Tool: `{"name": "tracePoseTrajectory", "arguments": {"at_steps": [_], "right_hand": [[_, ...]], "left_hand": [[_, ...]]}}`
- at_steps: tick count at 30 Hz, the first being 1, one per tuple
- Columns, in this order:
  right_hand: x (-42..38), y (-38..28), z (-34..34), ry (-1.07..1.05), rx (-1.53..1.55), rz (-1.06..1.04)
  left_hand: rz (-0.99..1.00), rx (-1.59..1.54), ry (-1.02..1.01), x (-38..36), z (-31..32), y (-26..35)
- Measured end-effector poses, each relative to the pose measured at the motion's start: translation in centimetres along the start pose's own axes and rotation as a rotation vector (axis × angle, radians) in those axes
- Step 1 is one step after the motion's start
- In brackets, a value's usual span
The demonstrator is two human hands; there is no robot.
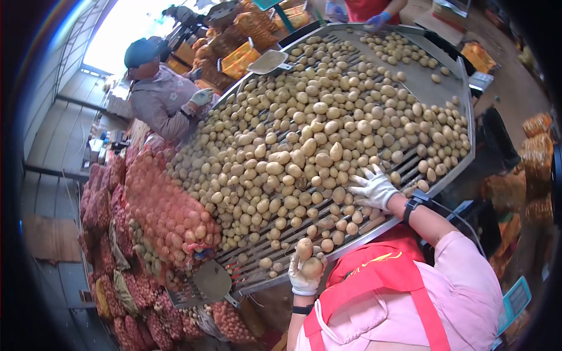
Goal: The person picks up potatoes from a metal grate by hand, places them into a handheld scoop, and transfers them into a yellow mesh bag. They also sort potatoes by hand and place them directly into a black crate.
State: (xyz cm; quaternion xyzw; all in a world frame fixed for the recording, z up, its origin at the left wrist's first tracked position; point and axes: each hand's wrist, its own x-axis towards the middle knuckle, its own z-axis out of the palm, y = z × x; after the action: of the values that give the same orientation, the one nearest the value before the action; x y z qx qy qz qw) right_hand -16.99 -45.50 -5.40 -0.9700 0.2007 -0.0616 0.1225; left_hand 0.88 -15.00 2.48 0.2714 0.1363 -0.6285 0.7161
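Observation:
Potatoes (275, 168) are spread in a thick layer over a slatted metal sorting table (345, 248). My left hand (304, 279), in a white glove, is at the table's near edge, its fingers wrapped round a few potatoes (312, 268). To the right, my right hand (375, 187), also in a white glove, lies palm down with its fingers spread on the potatoes, near the table's front edge. Nothing is seen gripped in it. Between my two hands, loose potatoes rest on bare slats.
A red mesh sack (170, 205) of potatoes leans over the table's left end. Metal scoops lie at the front-left corner (212, 281) and far edge (268, 62). A person (161, 96) stands across at left; another's gloved hand (377, 21) is at the far side.

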Motion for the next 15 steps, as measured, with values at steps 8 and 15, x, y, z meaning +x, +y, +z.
{"name": "tracePoseTrajectory", "arguments": {"at_steps": [8, 15], "right_hand": [[-2.3, 11.7, -5.1, 0.000, -0.152, 0.133], [1.6, 16.2, -7.2, 0.126, -0.022, 0.349]], "left_hand": [[0.126, -0.023, 0.050, 0.5, 1.9, -2.9], [0.179, -0.071, 0.085, 4.0, 2.1, -4.2]]}}
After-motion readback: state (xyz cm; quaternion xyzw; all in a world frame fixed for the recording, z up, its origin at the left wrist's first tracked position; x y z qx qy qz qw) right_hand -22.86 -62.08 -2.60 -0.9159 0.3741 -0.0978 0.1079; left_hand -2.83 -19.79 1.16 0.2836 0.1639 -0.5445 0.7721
